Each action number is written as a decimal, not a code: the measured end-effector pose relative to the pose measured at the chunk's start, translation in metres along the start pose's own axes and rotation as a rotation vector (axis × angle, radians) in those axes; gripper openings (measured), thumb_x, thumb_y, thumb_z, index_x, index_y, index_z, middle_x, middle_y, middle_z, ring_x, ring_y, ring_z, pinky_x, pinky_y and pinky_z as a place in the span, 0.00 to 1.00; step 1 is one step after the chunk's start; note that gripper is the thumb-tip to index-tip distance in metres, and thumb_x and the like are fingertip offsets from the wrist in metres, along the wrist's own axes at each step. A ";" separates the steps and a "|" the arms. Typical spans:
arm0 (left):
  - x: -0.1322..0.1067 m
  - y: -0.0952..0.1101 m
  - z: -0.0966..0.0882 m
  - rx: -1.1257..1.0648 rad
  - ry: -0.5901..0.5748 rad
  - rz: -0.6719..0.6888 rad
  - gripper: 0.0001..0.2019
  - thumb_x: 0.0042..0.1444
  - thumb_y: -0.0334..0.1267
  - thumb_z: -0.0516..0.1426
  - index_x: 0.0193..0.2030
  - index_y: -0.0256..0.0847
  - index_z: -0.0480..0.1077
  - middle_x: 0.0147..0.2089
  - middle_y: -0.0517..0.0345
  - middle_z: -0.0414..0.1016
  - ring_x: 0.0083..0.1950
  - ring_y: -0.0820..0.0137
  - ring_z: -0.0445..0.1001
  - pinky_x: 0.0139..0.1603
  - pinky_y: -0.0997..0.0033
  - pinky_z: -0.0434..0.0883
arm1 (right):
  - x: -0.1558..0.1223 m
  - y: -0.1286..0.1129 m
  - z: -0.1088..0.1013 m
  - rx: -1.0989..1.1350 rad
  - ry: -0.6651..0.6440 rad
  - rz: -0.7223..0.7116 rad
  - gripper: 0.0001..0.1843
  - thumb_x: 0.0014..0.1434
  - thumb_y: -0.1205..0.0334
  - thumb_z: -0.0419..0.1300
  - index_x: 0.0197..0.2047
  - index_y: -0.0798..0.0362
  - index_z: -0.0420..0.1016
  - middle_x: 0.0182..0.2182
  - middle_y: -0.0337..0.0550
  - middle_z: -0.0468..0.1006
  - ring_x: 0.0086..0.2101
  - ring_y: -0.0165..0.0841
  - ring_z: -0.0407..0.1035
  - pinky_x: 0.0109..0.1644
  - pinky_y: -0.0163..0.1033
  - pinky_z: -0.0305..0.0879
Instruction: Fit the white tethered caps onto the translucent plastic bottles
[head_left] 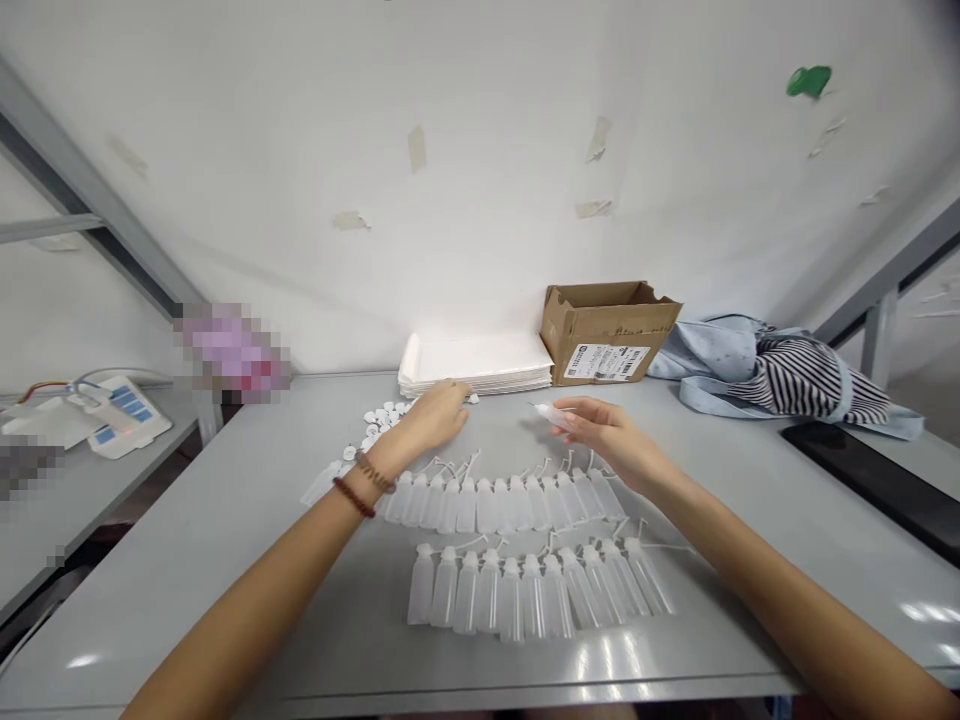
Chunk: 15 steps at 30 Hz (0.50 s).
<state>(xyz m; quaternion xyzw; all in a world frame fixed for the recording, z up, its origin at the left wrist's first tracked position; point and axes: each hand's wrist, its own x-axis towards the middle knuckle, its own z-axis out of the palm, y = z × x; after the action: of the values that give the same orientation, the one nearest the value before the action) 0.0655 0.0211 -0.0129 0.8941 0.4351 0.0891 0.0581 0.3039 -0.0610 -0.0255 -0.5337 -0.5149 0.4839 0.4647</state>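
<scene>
My right hand point(600, 430) grips a small translucent plastic squeeze bottle point(553, 415) between thumb and fingers. The bottle is held tilted above the table, its thin tip pointing left. My left hand point(439, 415) is low over the table with its fingers curled down; whatever they may hold is hidden. A small white cap point(473, 398) lies right beside those fingertips. More loose white caps point(382, 415) are scattered left of that hand, partly behind it. Two rows of similar bottles lie nearer to me, a back row point(486, 505) and a front row point(511, 600), with thin white strips at their necks.
Against the wall, a stack of white envelopes or sheets point(480, 360) lies beside an open cardboard box point(611, 335). Blue and striped cloth point(795, 370) is bundled at the right, near a long black object point(877, 485). Grey metal posts flank the grey table point(225, 560).
</scene>
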 end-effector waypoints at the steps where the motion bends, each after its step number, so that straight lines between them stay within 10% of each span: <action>1: 0.007 -0.001 0.001 0.035 -0.021 -0.008 0.09 0.60 0.31 0.53 0.44 0.31 0.71 0.45 0.43 0.75 0.50 0.56 0.72 0.50 0.58 0.70 | 0.003 0.002 -0.002 0.016 -0.032 0.021 0.21 0.50 0.50 0.64 0.43 0.55 0.73 0.39 0.48 0.79 0.38 0.35 0.73 0.44 0.42 0.67; 9: 0.022 0.011 0.014 0.229 -0.030 -0.034 0.13 0.62 0.38 0.54 0.51 0.34 0.67 0.50 0.47 0.70 0.49 0.62 0.72 0.47 0.57 0.72 | 0.011 0.004 -0.021 -0.049 -0.033 0.033 0.24 0.47 0.50 0.65 0.45 0.53 0.73 0.52 0.52 0.74 0.49 0.43 0.71 0.54 0.47 0.63; 15: 0.022 0.004 0.027 0.223 -0.016 0.009 0.12 0.61 0.25 0.46 0.37 0.31 0.70 0.40 0.41 0.72 0.42 0.58 0.72 0.39 0.62 0.69 | -0.001 -0.018 -0.039 -0.226 -0.075 0.068 0.13 0.48 0.54 0.64 0.34 0.55 0.74 0.29 0.43 0.78 0.26 0.30 0.70 0.34 0.38 0.66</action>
<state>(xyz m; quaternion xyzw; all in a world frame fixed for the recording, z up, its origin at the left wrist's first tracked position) 0.0878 0.0352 -0.0357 0.8976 0.4379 0.0333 -0.0389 0.3407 -0.0616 -0.0034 -0.5815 -0.5646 0.4579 0.3653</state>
